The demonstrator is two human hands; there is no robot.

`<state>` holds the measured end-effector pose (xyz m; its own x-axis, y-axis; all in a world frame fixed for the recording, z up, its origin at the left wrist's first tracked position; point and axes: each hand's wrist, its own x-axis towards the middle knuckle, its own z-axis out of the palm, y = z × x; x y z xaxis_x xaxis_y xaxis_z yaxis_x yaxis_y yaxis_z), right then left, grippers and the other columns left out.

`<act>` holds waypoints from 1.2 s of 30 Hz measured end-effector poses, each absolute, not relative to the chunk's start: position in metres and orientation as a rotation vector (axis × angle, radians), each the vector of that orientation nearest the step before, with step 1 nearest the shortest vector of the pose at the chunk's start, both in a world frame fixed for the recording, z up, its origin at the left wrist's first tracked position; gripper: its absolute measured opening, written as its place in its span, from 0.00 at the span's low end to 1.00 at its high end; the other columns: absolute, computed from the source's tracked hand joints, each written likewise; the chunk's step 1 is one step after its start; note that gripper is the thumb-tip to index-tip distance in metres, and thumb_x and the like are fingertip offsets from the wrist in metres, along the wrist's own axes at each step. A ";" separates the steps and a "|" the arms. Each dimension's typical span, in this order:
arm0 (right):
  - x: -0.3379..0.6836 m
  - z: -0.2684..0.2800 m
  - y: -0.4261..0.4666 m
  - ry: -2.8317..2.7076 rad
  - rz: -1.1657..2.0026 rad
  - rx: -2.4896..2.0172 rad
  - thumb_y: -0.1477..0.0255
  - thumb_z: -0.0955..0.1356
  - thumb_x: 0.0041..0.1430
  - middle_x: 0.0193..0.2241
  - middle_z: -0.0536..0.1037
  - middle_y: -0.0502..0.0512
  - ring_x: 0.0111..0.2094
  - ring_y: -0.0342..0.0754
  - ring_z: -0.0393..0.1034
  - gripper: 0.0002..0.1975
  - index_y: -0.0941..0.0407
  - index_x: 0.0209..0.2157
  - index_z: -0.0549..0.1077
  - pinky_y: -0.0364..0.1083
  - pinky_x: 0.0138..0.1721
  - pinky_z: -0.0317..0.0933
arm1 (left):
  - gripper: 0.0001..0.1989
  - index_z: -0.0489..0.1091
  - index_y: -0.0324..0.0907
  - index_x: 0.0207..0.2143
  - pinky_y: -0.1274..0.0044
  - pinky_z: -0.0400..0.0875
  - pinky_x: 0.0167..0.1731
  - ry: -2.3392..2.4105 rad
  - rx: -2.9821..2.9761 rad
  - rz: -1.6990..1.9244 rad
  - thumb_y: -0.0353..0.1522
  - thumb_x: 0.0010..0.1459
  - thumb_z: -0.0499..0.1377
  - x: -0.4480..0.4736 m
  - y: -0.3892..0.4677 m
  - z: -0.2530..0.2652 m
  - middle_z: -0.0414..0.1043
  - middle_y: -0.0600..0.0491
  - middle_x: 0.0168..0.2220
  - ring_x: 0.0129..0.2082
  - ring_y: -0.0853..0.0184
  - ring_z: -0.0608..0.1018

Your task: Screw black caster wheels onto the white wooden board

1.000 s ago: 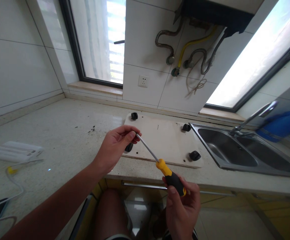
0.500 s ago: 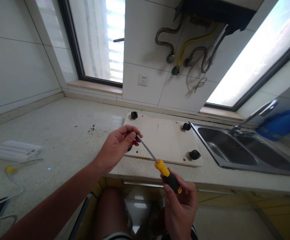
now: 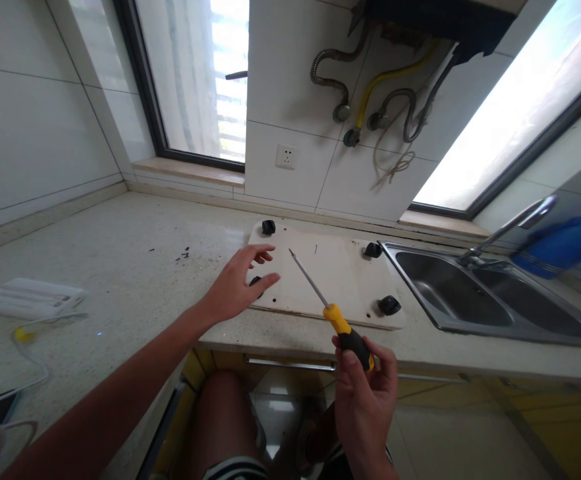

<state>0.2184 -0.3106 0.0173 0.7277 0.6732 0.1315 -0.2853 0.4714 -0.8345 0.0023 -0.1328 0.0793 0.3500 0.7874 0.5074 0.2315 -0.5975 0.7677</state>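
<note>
The left hand [image 3: 235, 285], loosely spread and empty, half-hid a black fitting [image 3: 255, 283]; the right hand [image 3: 367, 393] clasped a screwdriver [image 3: 337, 320]; a sink [image 3: 441, 320] lay right.

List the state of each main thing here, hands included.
Screwdriver: held slanting, tip pointing away
Left hand: open, grasping nothing
Right hand: closed around the screwdriver
Board: lying flat
Casters: set near the board's corners
Socket: nothing plugged in
Faucet: no water seen

The left hand [image 3: 231, 288] and the right hand [image 3: 367, 400] are bare, the left forearm [image 3: 155, 363] too. Below the left hand, a shorts hem [image 3: 235, 469] banded in black and white — stripes running parallel — rounds the bare thigh [image 3: 223, 413].
</note>
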 end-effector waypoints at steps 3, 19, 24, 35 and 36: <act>0.230 0.020 -0.308 -0.439 0.551 -0.945 0.65 0.87 0.47 0.40 0.88 0.51 0.38 0.48 0.88 0.26 0.53 0.45 0.79 0.40 0.42 0.80 | 0.30 0.73 0.45 0.65 0.52 0.69 0.67 0.906 2.383 0.961 0.44 0.64 0.71 -0.013 -0.109 0.055 0.76 0.41 0.61 0.60 0.48 0.77; 0.246 0.040 -0.266 -0.914 0.074 -1.033 0.67 0.80 0.62 0.47 0.84 0.59 0.29 0.41 0.75 0.19 0.58 0.52 0.82 0.41 0.27 0.73 | 0.24 0.69 0.43 0.69 0.64 0.73 0.69 0.658 2.347 1.204 0.29 0.73 0.55 -0.034 -0.089 -0.012 0.76 0.41 0.66 0.65 0.57 0.80; 0.230 0.063 -0.234 -1.085 0.070 -0.907 0.71 0.79 0.64 0.47 0.83 0.57 0.29 0.40 0.76 0.18 0.55 0.55 0.82 0.40 0.27 0.72 | 0.26 0.68 0.46 0.73 0.62 0.72 0.70 0.645 2.395 1.260 0.28 0.75 0.53 -0.031 -0.087 -0.022 0.76 0.42 0.66 0.66 0.57 0.78; 0.192 0.080 -0.195 -1.715 0.014 -0.829 0.75 0.77 0.66 0.46 0.82 0.55 0.41 0.47 0.76 0.24 0.52 0.61 0.76 0.47 0.42 0.75 | 0.22 0.70 0.46 0.70 0.63 0.72 0.65 0.761 2.432 1.235 0.34 0.81 0.48 -0.028 -0.081 -0.026 0.79 0.46 0.67 0.65 0.59 0.80; 0.191 0.080 -0.194 -1.724 0.018 -0.840 0.74 0.77 0.67 0.46 0.82 0.56 0.41 0.47 0.77 0.23 0.52 0.61 0.76 0.47 0.42 0.75 | 0.22 0.70 0.46 0.70 0.63 0.72 0.65 0.762 2.429 1.225 0.35 0.81 0.48 -0.028 -0.081 -0.026 0.78 0.46 0.67 0.65 0.59 0.80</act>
<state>0.1907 -0.1940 0.0796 -0.0829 0.5362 0.8400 0.5187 0.7429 -0.4231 -0.0277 -0.0807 -0.0259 0.4914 0.5873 0.6431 0.3173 -0.8084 0.4958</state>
